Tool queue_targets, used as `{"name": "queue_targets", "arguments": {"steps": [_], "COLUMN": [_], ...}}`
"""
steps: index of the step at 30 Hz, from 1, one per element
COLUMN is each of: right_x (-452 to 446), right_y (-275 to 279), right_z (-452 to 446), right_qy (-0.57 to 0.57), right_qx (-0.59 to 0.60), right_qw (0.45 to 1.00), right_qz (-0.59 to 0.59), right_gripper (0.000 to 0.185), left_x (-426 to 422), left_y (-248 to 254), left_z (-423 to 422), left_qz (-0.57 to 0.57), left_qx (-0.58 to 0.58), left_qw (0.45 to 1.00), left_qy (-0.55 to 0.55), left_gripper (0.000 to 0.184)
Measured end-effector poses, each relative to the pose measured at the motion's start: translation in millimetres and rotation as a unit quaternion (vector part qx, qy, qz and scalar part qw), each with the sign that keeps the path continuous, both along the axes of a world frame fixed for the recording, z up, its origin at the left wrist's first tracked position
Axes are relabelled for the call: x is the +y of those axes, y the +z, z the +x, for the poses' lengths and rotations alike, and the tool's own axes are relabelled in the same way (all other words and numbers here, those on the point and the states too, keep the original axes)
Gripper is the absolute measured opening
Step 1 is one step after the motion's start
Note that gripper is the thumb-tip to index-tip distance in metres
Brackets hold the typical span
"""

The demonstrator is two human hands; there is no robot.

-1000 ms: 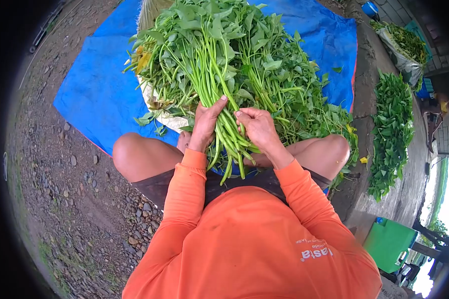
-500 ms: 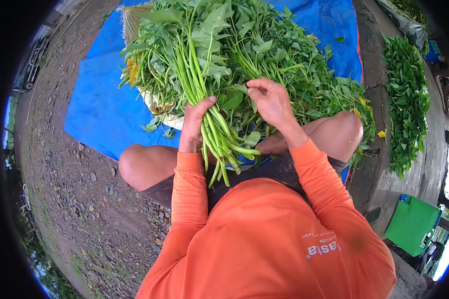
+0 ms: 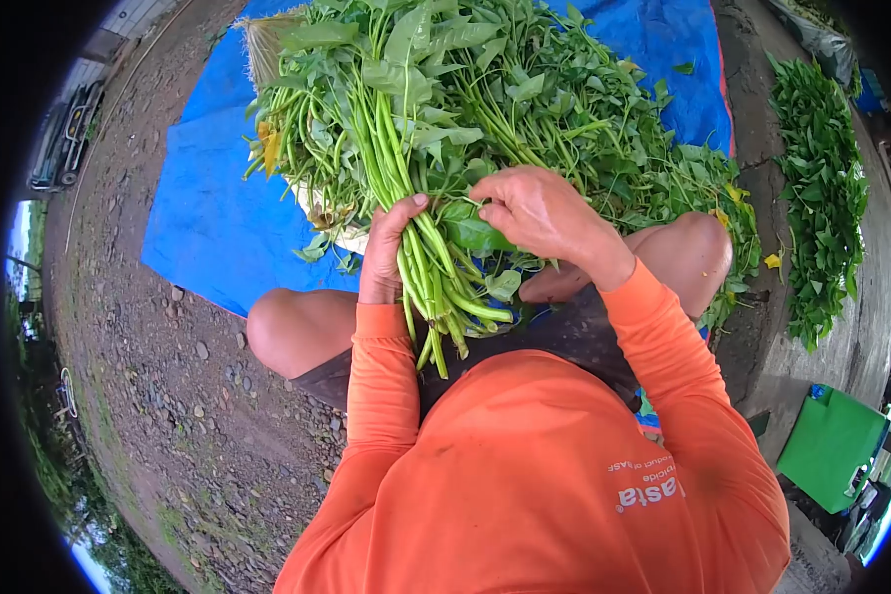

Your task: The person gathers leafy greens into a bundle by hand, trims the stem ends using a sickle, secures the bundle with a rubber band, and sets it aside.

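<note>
Outdoor gravel ground (image 3: 168, 396) at 8 o'clock, blue tarp (image 3: 218, 198) w/ bare part at 10 o'clock, row of dark-green leaves (image 3: 817, 188) approx. 2 o'clock, green container (image 3: 832, 450) at 4 o'clock. Bundle of stems (image 3: 381, 139), at 11 o'clock from frame ctr, is light green, long & slim, w/ broad leaves up top & uneven bare ends below. Its leafy tops blend into a heap of greens (image 3: 564, 129) at 12 to 1 o'clock, which the top edge cuts off; corners are black. L hand (image 3: 384, 247) grips the bundle, thumb across the front, most fingers hidden behind; tops point to 12 o'clock from it, ends to 5. R hand (image 3: 544, 213) is apart, fingers curled, w/ the bundle at its 9 o'clock; can't tell if it's pinching a thin stem.
</note>
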State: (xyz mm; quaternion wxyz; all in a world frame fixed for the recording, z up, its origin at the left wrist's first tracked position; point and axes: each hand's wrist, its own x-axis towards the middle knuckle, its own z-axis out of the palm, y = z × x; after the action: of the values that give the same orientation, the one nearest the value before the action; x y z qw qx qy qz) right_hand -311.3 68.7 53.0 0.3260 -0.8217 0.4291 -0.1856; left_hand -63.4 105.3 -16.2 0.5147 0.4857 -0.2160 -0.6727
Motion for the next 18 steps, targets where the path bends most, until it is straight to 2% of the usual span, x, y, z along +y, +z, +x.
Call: {"name": "queue_targets", "arguments": {"steps": [1, 5, 9, 11, 12, 13, 16, 17, 18], "right_x": [9.1, 44.5, 60.5, 63.1, 56.1, 46.4, 39.2, 44.8, 49.1], "right_y": [-2.6, 18.7, 27.5, 38.1, 33.5, 32.9, 38.8, 41.6, 41.1], "right_z": [-3.5, -12.7, -45.4, -79.6, -104.5, -117.7, -109.5, -88.3, -67.3], "right_qy": [0.028, 0.064, 0.079, -0.073, -0.13, -0.182, -0.211, -0.187, -0.11], "right_qx": [0.01, -0.026, -0.054, -0.123, 0.0, 0.122, -0.011, -0.133, -0.177], "right_qw": [1.0, 0.983, 0.973, 0.95, 0.988, 0.97, 0.974, 0.973, 0.977], "right_qz": [0.009, 0.168, 0.21, 0.277, 0.089, -0.104, -0.082, 0.03, 0.036], "right_gripper": [0.025, 0.026, 0.028, 0.025, 0.024, 0.023, 0.023, 0.022, 0.021], "left_x": [-1.7, -6.2, -5.5, -8.1, -7.0, -6.2, -2.9, -3.4, -0.7], "left_y": [-2.9, -13.5, -8.4, -1.2, -2.0, 2.7, 24.0, 16.3, 17.8], "left_z": [0.4, 6.1, 10.7, 8.5, 17.3, 16.5, 0.3, -0.6, -4.1], "left_qz": [0.002, -0.004, -0.016, -0.025, -0.004, 0.003, -0.004, 0.004, 0.017], "left_qx": [-0.003, -0.033, -0.032, -0.007, 0.018, 0.032, 0.046, 0.057, 0.059], "left_qw": [1.0, 0.999, 0.999, 0.998, 1.0, 0.999, 0.999, 0.998, 0.998], "left_qy": [0.013, 0.006, 0.021, 0.049, 0.024, 0.03, 0.029, 0.038, 0.035], "left_gripper": [0.028, 0.034, 0.037, 0.038, 0.037, 0.034, 0.036, 0.04, 0.041]}}
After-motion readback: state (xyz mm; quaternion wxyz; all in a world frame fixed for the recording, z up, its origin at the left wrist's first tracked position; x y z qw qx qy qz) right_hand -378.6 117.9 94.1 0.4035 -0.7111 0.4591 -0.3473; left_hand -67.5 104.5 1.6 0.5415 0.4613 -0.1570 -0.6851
